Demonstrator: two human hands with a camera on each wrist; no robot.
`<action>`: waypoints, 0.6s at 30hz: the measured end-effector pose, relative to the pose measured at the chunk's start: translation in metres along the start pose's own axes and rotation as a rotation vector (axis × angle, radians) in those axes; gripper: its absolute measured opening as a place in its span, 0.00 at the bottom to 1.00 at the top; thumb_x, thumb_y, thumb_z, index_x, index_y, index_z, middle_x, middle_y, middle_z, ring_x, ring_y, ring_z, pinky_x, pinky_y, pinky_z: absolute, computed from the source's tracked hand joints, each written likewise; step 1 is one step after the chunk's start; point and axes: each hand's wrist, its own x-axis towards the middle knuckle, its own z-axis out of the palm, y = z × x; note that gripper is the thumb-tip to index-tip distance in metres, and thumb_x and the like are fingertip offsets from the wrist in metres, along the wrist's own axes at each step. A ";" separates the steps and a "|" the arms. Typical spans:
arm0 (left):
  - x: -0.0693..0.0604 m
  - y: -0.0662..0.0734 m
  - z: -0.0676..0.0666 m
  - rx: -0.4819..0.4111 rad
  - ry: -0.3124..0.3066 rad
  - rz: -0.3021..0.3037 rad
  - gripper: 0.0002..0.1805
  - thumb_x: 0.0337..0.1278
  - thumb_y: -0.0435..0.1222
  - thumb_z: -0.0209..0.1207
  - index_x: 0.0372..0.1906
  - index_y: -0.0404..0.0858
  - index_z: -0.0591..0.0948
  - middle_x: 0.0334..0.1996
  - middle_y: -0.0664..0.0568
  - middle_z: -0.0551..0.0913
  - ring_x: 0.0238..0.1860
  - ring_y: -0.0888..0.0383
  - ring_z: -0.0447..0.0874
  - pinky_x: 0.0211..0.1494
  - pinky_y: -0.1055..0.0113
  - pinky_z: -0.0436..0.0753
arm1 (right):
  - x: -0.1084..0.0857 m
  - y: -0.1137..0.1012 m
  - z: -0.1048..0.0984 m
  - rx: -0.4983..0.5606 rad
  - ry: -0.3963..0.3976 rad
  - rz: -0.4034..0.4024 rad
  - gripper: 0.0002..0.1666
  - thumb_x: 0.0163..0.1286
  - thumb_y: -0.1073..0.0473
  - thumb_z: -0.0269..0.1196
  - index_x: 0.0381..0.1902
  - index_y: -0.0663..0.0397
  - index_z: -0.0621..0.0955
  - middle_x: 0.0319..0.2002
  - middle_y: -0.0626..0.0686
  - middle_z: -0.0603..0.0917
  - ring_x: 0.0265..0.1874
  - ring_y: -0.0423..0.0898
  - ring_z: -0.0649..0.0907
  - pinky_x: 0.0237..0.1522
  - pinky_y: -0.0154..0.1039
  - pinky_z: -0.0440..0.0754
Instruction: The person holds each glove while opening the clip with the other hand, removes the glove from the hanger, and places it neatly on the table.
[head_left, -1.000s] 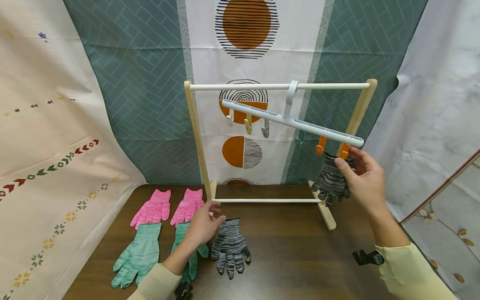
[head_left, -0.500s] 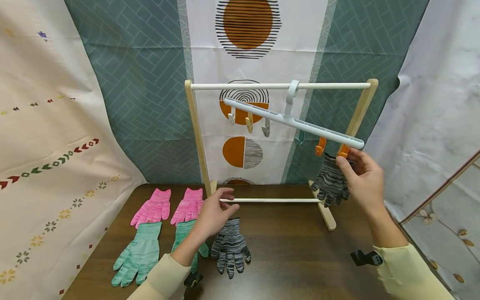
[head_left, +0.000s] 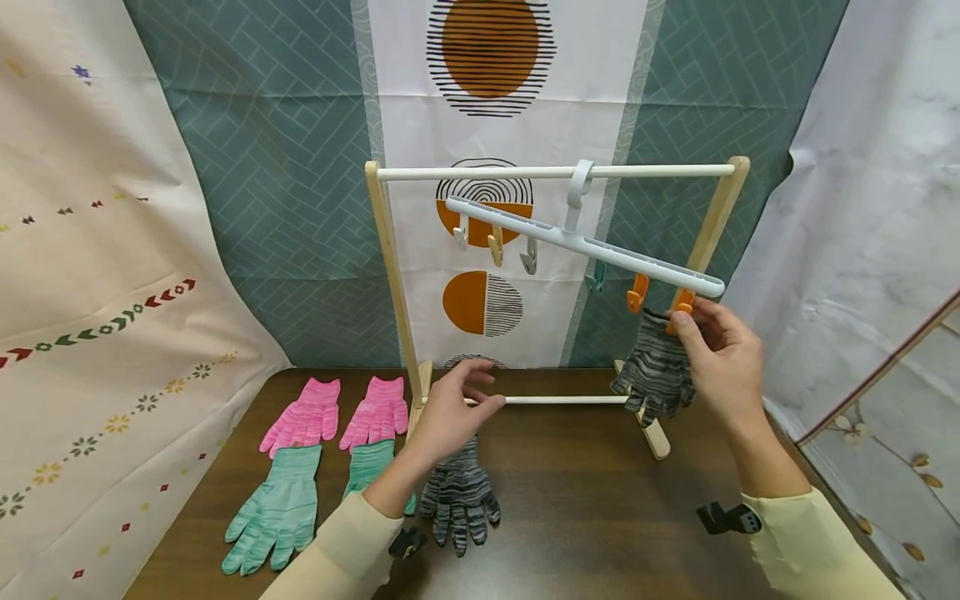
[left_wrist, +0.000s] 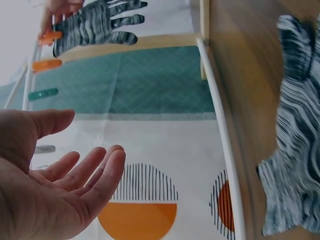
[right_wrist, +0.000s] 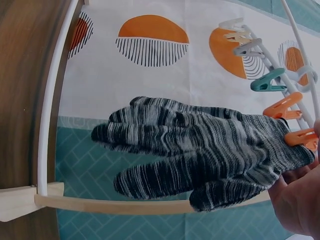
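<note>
My right hand (head_left: 723, 362) pinches the outermost orange clip (head_left: 681, 310) at the low right end of the pale hanger (head_left: 577, 242). A grey-and-black striped knit glove (right_wrist: 200, 145) hangs fingers down, its cuff at that clip. My left hand (head_left: 457, 412) hovers in front of the rack's lower bar, fingers loosely bent and holding nothing; in the left wrist view its palm and fingers (left_wrist: 92, 175) show. The matching striped glove (head_left: 460, 498) lies on the table below it. More clips hang along the hanger: a second orange one (head_left: 637, 293), a green one (head_left: 597, 276) and several pale ones.
The wooden rack (head_left: 390, 267) stands at the table's back, with the tilted hanger hooked on its top bar (head_left: 480, 173). Two pink gloves (head_left: 306, 414) and two green gloves (head_left: 279, 508) lie on the left of the table (head_left: 570, 508). My left forearm partly covers one green glove.
My left hand has moved right and slightly up, away from the rack's left leg. The right hand keeps its pinch at the orange clip, and the hanging glove has shifted slightly down and left.
</note>
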 end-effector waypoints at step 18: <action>0.025 0.037 0.037 -0.087 -0.128 0.095 0.28 0.70 0.37 0.69 0.71 0.41 0.77 0.55 0.50 0.86 0.48 0.54 0.89 0.46 0.60 0.86 | -0.012 -0.013 0.003 -0.032 -0.017 -0.010 0.15 0.79 0.61 0.65 0.57 0.66 0.84 0.42 0.41 0.91 0.42 0.38 0.87 0.42 0.27 0.80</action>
